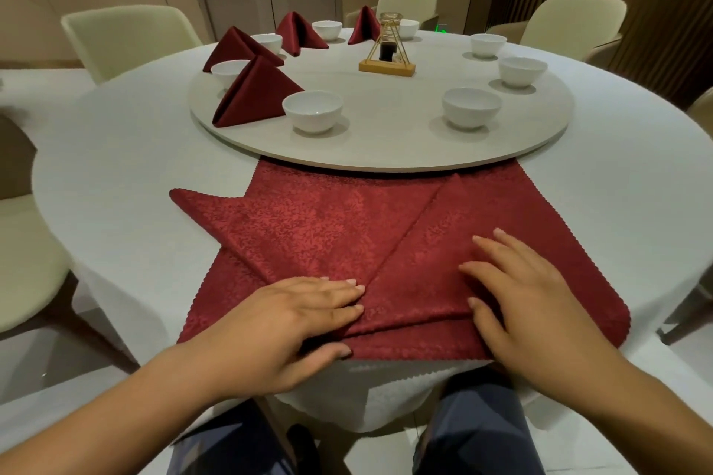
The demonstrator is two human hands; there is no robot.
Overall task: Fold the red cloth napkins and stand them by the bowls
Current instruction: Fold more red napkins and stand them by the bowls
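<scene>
Red napkin (347, 235) on the tabletop (135, 150), left grip (293, 324) and right grip (524, 305) pressing it flat, open-fingered; turntable (386, 135) with bowls (312, 110) overhangs its far edge.

both forearms reach forward; left grip (293, 324) and right grip (528, 305) lie flat and outstretched, palms down.

Red napkin (347, 235) with leafy damask pattern; white bowls (312, 110); white tablecloth (135, 150).
</scene>
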